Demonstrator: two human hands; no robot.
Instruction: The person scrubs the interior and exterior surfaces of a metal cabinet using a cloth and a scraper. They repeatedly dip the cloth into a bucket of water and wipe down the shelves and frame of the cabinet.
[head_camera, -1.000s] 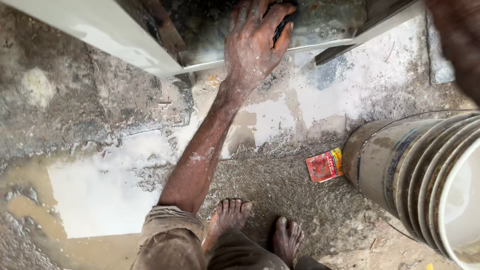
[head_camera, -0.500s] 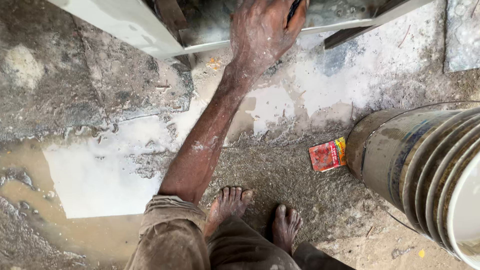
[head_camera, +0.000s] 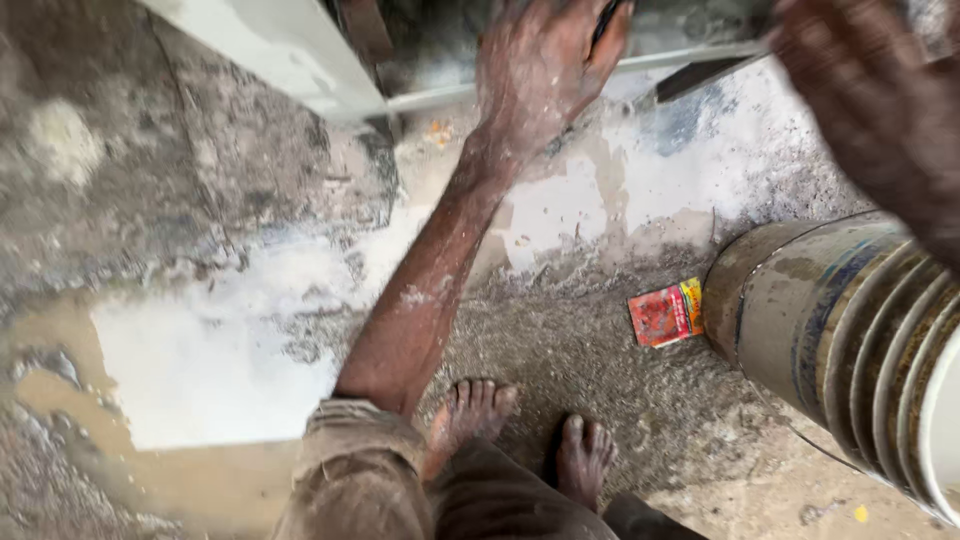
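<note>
The dark tool (head_camera: 607, 14) sits at the top edge of the view, directly above the white slab edge (head_camera: 560, 82), and only a short dark part of it shows between the fingers (head_camera: 612, 45) of the left hand (head_camera: 540, 75). The left hand lies palm down over the slab edge with its fingers curled part way around the tool; how firmly they close cannot be told. The left forearm runs from the slab edge down to a rolled, mud-stained sleeve (head_camera: 350, 470). The right hand (head_camera: 870, 110) is blurred, to the right of the slab edge and above the bucket stack; whether its fingers are open or closed cannot be told, and nothing shows in them. A second white panel (head_camera: 280, 45) leans to the left of the slab edge. Below the slab edge the floor (head_camera: 180, 200) is wet grey mud with white patches and a brown puddle (head_camera: 60, 350). A stack of dirty buckets (head_camera: 850, 340) lies on its side at lower right of the slab edge, with a small red packet (head_camera: 665, 313) just beside it. Two bare feet (head_camera: 520, 430) stand on the mud well below the slab edge.
</note>
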